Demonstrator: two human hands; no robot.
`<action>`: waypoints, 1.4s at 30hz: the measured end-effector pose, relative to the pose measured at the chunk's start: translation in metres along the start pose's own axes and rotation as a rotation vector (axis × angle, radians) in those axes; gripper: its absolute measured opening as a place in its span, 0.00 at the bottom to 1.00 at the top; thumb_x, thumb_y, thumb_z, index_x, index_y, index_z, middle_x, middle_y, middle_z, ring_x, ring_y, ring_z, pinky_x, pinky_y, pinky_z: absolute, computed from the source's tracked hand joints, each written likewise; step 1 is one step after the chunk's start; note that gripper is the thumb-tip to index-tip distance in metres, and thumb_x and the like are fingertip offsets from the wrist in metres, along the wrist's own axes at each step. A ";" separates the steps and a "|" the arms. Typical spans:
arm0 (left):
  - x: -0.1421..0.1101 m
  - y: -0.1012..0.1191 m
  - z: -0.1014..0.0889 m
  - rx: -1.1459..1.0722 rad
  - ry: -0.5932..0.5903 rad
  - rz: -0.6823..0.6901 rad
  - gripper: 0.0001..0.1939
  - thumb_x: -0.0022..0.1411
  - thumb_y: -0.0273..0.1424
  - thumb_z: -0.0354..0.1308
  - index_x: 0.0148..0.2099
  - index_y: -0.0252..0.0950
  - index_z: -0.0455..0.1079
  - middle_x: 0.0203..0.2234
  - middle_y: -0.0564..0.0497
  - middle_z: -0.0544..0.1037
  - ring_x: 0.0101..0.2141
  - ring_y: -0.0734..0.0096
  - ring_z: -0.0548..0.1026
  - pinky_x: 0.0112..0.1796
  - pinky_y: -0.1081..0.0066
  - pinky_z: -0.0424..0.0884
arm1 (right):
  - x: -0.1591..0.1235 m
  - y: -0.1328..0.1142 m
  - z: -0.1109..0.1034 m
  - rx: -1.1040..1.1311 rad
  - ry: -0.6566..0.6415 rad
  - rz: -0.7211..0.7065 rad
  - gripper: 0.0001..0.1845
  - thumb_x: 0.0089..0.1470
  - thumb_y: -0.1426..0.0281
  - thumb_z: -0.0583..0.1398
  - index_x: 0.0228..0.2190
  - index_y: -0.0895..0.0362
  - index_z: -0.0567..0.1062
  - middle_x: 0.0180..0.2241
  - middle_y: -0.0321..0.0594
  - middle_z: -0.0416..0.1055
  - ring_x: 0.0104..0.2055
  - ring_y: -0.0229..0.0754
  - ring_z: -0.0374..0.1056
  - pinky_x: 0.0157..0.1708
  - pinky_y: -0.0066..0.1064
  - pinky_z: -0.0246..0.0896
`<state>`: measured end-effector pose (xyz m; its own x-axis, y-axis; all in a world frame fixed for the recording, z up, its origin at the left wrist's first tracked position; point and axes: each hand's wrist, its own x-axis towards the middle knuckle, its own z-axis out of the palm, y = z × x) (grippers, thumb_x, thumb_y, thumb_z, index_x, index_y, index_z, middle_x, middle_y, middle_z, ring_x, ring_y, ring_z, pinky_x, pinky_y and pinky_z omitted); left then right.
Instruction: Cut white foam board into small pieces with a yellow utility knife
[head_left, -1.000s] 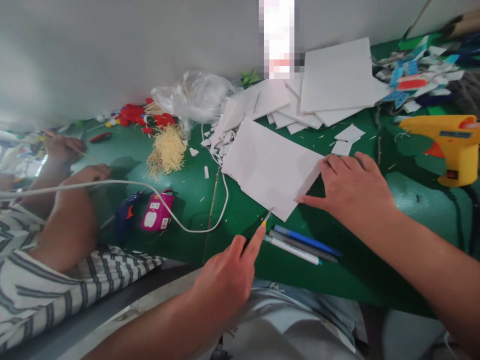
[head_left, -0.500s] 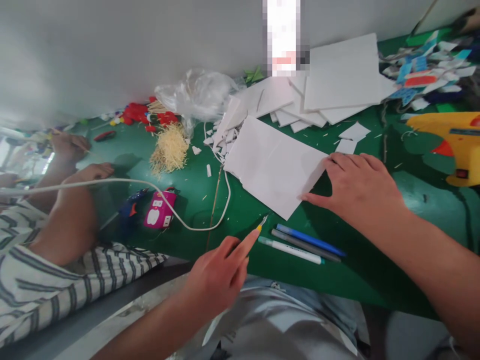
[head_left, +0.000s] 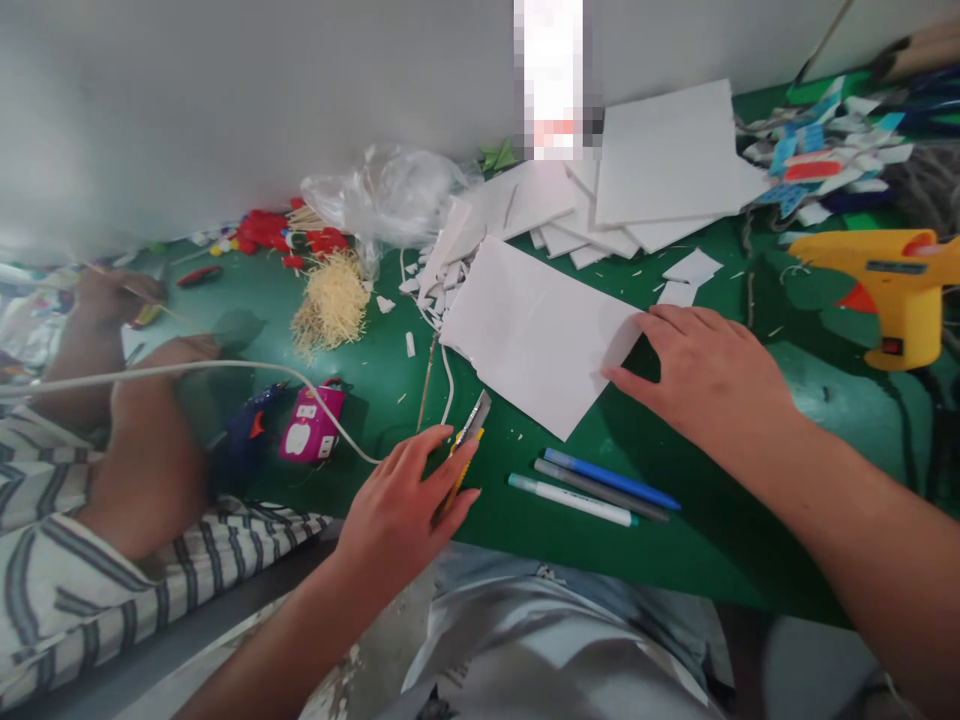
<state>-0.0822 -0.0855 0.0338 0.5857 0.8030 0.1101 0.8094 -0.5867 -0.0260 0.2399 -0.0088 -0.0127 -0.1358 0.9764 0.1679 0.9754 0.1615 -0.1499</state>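
My left hand [head_left: 405, 495] holds a yellow utility knife [head_left: 466, 437] near the front of the green table, its metal blade end pointing up and away from me. The fingers around it look loose, and part of the handle is hidden by them. A white foam board [head_left: 544, 325] lies flat just beyond the knife, apart from it. My right hand [head_left: 709, 365] grips the board's right edge, thumb at the near side and fingers at the far corner. Close to the board's near corner lie a blue pen [head_left: 611, 480], a grey pen [head_left: 600, 490] and a white marker [head_left: 574, 501].
Stacked white boards [head_left: 667, 150] and scraps lie behind. A yellow glue gun [head_left: 892, 285] rests at the right. At left are a straw-like pile [head_left: 335, 300], a pink box [head_left: 311, 425], a white cord [head_left: 202, 364] and a co-worker's arms [head_left: 150, 440].
My left hand has moved left with the knife, drawing away from the board's near corner, and the knife has turned more upward in the grasp. My right hand stays on the board.
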 end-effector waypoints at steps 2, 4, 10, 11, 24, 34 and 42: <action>0.009 -0.004 -0.002 -0.084 0.084 -0.026 0.15 0.75 0.33 0.54 0.57 0.33 0.76 0.50 0.37 0.81 0.48 0.58 0.82 0.50 0.63 0.80 | 0.001 0.003 0.002 0.016 0.017 -0.024 0.34 0.66 0.47 0.51 0.55 0.60 0.77 0.54 0.58 0.77 0.57 0.63 0.70 0.56 0.56 0.66; 0.025 -0.011 -0.002 -0.142 0.116 -0.153 0.15 0.75 0.33 0.55 0.57 0.33 0.76 0.50 0.40 0.82 0.47 0.60 0.82 0.50 0.65 0.78 | 0.002 0.005 0.005 0.025 0.033 -0.052 0.36 0.65 0.45 0.51 0.56 0.59 0.76 0.53 0.57 0.77 0.57 0.62 0.70 0.56 0.55 0.66; 0.091 -0.032 0.011 -0.239 -0.209 -0.648 0.32 0.66 0.39 0.64 0.69 0.36 0.68 0.38 0.49 0.84 0.33 0.63 0.80 0.38 0.65 0.75 | 0.006 0.002 0.005 0.091 0.049 0.011 0.43 0.61 0.47 0.59 0.66 0.63 0.65 0.56 0.61 0.72 0.60 0.65 0.67 0.59 0.58 0.65; 0.098 -0.034 0.013 -0.256 -0.213 -0.673 0.33 0.66 0.39 0.64 0.71 0.37 0.66 0.38 0.50 0.83 0.34 0.63 0.80 0.38 0.66 0.74 | 0.007 0.000 0.003 0.139 0.039 0.050 0.45 0.59 0.48 0.62 0.67 0.62 0.64 0.57 0.61 0.70 0.60 0.64 0.68 0.58 0.57 0.67; 0.112 -0.047 0.024 -0.437 0.128 -0.452 0.25 0.64 0.38 0.62 0.62 0.37 0.73 0.49 0.44 0.80 0.38 0.66 0.79 0.42 0.65 0.78 | 0.022 0.001 -0.006 1.400 0.268 0.495 0.30 0.40 0.66 0.71 0.48 0.46 0.76 0.43 0.38 0.74 0.45 0.46 0.74 0.51 0.47 0.75; 0.147 -0.038 0.027 -1.252 0.499 -0.502 0.29 0.57 0.44 0.70 0.58 0.43 0.69 0.57 0.45 0.78 0.56 0.54 0.79 0.57 0.54 0.76 | 0.026 0.003 -0.018 1.618 0.242 0.543 0.19 0.43 0.69 0.68 0.41 0.45 0.76 0.43 0.36 0.78 0.54 0.48 0.74 0.57 0.47 0.72; 0.151 -0.022 0.029 -1.352 0.471 -0.583 0.18 0.58 0.45 0.65 0.46 0.42 0.74 0.42 0.48 0.84 0.53 0.52 0.79 0.52 0.54 0.79 | 0.020 -0.005 -0.017 1.609 -0.035 0.537 0.15 0.49 0.61 0.70 0.39 0.47 0.78 0.44 0.38 0.82 0.45 0.48 0.79 0.43 0.44 0.78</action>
<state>-0.0105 0.0517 0.0221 -0.0632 0.9944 0.0847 0.1191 -0.0767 0.9899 0.2350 0.0073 0.0080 0.1026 0.9643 -0.2440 -0.2381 -0.2144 -0.9473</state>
